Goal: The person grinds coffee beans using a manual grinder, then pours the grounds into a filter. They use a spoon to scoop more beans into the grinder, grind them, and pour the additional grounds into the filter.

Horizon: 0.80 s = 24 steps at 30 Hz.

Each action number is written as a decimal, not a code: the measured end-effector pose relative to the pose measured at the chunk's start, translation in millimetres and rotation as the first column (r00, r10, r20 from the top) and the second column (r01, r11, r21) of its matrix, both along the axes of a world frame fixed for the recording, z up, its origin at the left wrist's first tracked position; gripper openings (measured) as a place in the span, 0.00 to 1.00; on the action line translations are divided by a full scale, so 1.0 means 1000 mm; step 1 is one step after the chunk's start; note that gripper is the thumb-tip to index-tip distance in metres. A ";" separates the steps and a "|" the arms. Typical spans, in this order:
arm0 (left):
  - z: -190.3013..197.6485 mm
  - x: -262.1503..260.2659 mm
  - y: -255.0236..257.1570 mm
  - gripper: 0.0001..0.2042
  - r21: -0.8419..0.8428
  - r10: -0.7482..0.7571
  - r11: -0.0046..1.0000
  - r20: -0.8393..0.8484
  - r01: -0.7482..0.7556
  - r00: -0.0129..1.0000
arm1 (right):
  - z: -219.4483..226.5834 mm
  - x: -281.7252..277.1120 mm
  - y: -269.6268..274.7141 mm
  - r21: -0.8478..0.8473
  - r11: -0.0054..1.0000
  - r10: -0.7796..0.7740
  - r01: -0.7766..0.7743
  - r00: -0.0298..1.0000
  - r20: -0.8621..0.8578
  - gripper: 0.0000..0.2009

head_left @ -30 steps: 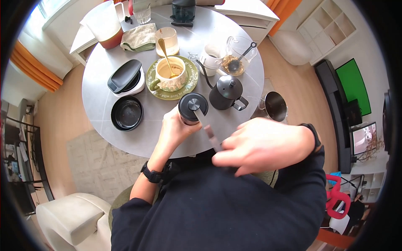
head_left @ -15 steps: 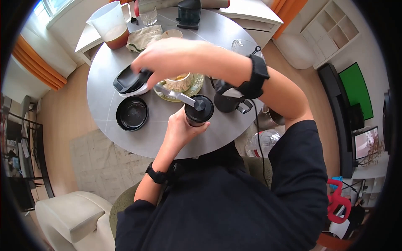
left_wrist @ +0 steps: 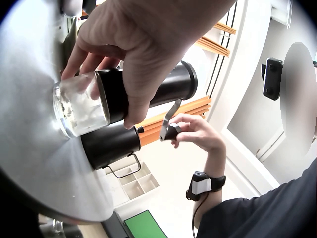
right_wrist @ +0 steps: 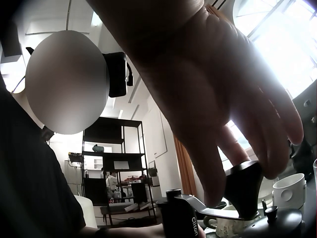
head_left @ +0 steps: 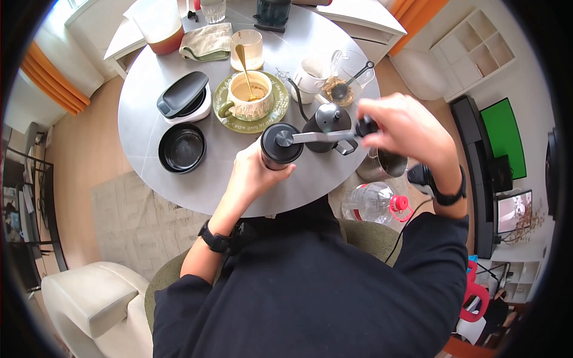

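A black hand grinder (head_left: pixel 282 145) stands upright near the table's front edge, gripped round its body by my left hand (head_left: pixel 253 170). In the left wrist view its clear glass base (left_wrist: pixel 81 105) rests on the table, below the black body, with some bits inside. A metal crank arm (head_left: pixel 325 137) points right from its top. My right hand (head_left: pixel 406 128) pinches the black knob (head_left: pixel 366 126) at the crank's end, also seen in the right wrist view, where the knob (right_wrist: pixel 242 191) is between thumb and fingers. Behind the crank stands a black kettle (head_left: pixel 327 122).
A cup (head_left: pixel 250 106) with a gold spoon sits on a green plate (head_left: pixel 225 119). On the left are a black bowl (head_left: pixel 182 148) and a lidded white container (head_left: pixel 183 95). Farther back are a jug (head_left: pixel 162 27), a folded cloth (head_left: pixel 206 42) and a white mug (head_left: pixel 310 77).
The crank has swung from pointing toward me, round past the left, to pointing right, with my right hand on its knob. My left hand keeps its hold on the grinder.
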<state>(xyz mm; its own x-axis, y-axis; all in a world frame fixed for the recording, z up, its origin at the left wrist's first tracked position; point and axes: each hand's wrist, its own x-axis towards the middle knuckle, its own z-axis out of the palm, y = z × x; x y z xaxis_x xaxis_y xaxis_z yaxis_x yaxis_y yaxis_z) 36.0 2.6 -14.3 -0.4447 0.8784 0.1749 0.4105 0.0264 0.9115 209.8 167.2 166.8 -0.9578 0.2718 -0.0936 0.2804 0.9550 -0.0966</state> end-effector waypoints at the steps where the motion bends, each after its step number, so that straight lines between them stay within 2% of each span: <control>1: 0.001 0.000 0.000 0.13 0.020 0.016 1.000 -0.030 -0.015 0.999 | 0.006 0.008 -0.010 -0.088 0.996 0.038 -0.033 0.998 0.048 0.19; 3: 0.001 -0.002 0.000 0.21 -0.051 -0.012 0.999 0.037 0.014 0.999 | 0.010 0.020 -0.029 -0.151 0.982 0.137 -0.112 0.977 0.164 0.20; 4: -0.001 -0.003 -0.001 0.26 -0.086 -0.025 0.996 0.071 0.031 0.997 | 0.011 0.022 -0.041 -0.187 0.965 0.216 -0.185 0.963 0.162 0.18; 5: -0.002 -0.002 -0.002 0.21 -0.069 -0.007 0.998 0.064 0.011 0.998 | 0.010 0.019 -0.053 -0.222 0.942 0.290 -0.253 0.945 0.153 0.17; 7: -0.002 0.000 0.000 0.13 -0.023 0.011 1.000 0.044 -0.010 0.999 | 0.005 0.004 -0.069 -0.353 0.803 0.530 -0.480 0.846 0.057 0.14; 8: -0.007 -0.002 0.001 0.25 -0.158 -0.008 0.987 0.108 0.025 0.994 | -0.005 -0.005 -0.080 -0.333 0.759 0.586 -0.560 0.810 -0.027 0.12; 9: -0.007 -0.002 0.000 0.23 -0.074 -0.005 0.997 -0.025 0.003 1.000 | -0.018 -0.015 -0.090 -0.302 0.714 0.634 -0.632 0.766 -0.106 0.10; 11: 0.000 0.005 -0.007 0.20 0.017 0.004 1.000 0.076 -0.005 0.997 | -0.028 -0.039 -0.102 -0.179 0.685 0.670 -0.706 0.708 -0.223 0.07; 12: 0.004 0.007 -0.011 0.19 0.030 -0.001 1.000 0.099 -0.002 0.995 | -0.032 -0.055 -0.108 -0.019 0.705 0.699 -0.709 0.700 -0.151 0.07; 14: 0.013 0.011 -0.017 0.18 0.023 -0.027 0.999 0.100 0.025 0.995 | -0.034 -0.089 -0.112 0.011 0.674 0.735 -0.739 0.669 -0.109 0.07; 15: 0.014 0.011 -0.015 0.17 0.024 -0.034 0.999 0.075 0.033 0.997 | -0.032 -0.108 -0.108 -0.117 0.633 0.750 -0.765 0.644 -0.149 0.09; 18: 0.007 0.003 -0.006 0.16 0.015 -0.030 0.999 -0.056 0.031 0.998 | -0.039 -0.160 -0.100 -0.011 0.663 0.735 -0.749 0.653 -0.185 0.13; 19: 0.004 0.000 -0.002 0.15 -0.001 -0.031 1.000 -0.087 0.031 0.996 | -0.038 -0.172 -0.092 0.025 0.682 0.722 -0.731 0.668 -0.181 0.14; 21: 0.003 -0.001 0.000 0.14 -0.031 -0.026 0.999 -0.082 0.024 0.996 | -0.033 -0.188 -0.077 0.061 0.777 0.630 -0.627 0.770 -0.101 0.14; 24: -0.003 -0.002 0.002 0.19 -0.085 -0.016 0.996 -0.029 0.013 0.999 | -0.031 -0.192 -0.047 0.125 0.894 0.443 -0.430 0.891 -0.098 0.15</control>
<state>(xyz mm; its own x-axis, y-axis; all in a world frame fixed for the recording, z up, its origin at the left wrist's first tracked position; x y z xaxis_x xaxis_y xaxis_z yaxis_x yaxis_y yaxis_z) 33.6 4.3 -17.1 -0.4277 0.8969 0.1126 0.4381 0.0968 0.8937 18.3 119.8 135.4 -0.9840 -0.1747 0.0356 -0.1749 0.9846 -0.0031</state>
